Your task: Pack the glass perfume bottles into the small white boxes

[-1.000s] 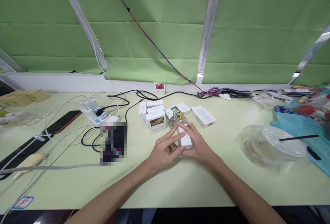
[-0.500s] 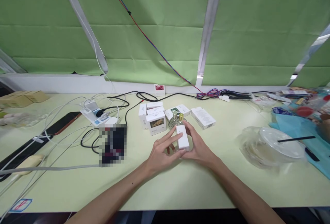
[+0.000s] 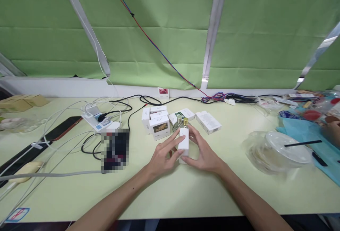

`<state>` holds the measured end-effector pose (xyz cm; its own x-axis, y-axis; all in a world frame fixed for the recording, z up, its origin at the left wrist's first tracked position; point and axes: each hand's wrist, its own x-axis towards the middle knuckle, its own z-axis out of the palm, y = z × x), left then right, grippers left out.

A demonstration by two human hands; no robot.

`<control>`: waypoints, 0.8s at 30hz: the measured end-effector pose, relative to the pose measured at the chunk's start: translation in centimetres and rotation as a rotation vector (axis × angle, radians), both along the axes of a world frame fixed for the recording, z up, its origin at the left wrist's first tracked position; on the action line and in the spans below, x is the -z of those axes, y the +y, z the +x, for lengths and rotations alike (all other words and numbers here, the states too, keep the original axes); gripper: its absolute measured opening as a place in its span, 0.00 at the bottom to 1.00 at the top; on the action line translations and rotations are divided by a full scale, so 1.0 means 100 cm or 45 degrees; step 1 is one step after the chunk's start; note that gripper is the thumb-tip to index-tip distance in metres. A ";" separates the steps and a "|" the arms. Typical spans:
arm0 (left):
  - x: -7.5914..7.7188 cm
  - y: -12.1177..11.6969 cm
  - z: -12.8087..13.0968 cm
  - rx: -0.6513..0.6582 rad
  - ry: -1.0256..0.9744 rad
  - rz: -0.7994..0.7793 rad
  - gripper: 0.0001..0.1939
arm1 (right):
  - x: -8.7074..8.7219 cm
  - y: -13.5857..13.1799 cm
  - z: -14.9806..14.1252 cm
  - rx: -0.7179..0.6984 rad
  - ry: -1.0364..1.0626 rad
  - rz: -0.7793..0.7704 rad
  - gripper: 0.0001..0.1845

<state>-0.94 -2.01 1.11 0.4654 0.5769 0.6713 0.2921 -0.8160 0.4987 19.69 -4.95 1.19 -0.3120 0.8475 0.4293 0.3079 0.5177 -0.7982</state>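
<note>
A small white box (image 3: 183, 141) stands upright on the table between my two hands. My left hand (image 3: 164, 153) grips it from the left, its fingers against the side and the thumb on the front. From the right, my right hand (image 3: 204, 150) closes around the same box, thumb low on its front. Just behind the box are two glass bottles, one with a silver cap (image 3: 179, 119) and one with a gold cap (image 3: 185, 121); their lower parts are mostly hidden. Several white boxes (image 3: 160, 127) stand grouped to the left, the front one bearing a dark picture.
Flat white boxes (image 3: 208, 122) lie behind my hands. On the left are a power strip (image 3: 97, 118), tangled cables and a pixelated dark object (image 3: 115, 150). A lidded plastic container (image 3: 288, 147) in a bag sits right, beside blue plastic (image 3: 297, 126). At the far right edge, part of another person's hand shows.
The white box has moved slightly left and now stands straighter, with more of its front showing. My left thumb has risen on its front. A hand has appeared at the far right edge.
</note>
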 end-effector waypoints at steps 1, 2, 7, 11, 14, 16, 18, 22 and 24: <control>-0.001 0.002 -0.002 0.000 0.023 0.023 0.20 | 0.000 0.000 0.000 0.007 0.004 0.007 0.53; -0.001 0.003 -0.003 0.003 0.043 0.055 0.20 | 0.000 0.000 0.000 0.012 0.009 0.018 0.53; -0.004 0.010 -0.009 -0.005 0.082 0.142 0.20 | 0.005 0.003 0.001 0.049 0.000 0.025 0.53; -0.003 0.010 -0.010 -0.006 0.064 0.051 0.20 | 0.007 0.006 0.000 0.088 -0.052 0.048 0.53; -0.004 0.007 -0.008 -0.070 0.107 0.034 0.26 | 0.005 0.006 -0.001 0.107 -0.106 0.049 0.50; -0.005 0.006 -0.006 -0.126 0.129 0.050 0.27 | 0.003 0.006 -0.001 0.130 -0.145 0.036 0.49; -0.006 0.005 -0.004 -0.155 0.130 0.071 0.24 | 0.001 0.006 -0.001 0.152 -0.186 0.026 0.50; -0.011 0.005 -0.004 -0.192 0.113 0.113 0.22 | 0.002 0.007 -0.001 0.161 -0.227 0.002 0.48; -0.013 0.005 -0.005 -0.234 0.093 0.136 0.20 | 0.004 0.007 -0.002 0.149 -0.225 -0.033 0.46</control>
<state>-1.41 -1.46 2.42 0.4084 0.5840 0.7015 0.4732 -0.7926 0.3844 19.50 -4.25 0.82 -0.2795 0.8925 0.3541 0.5013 0.4502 -0.7389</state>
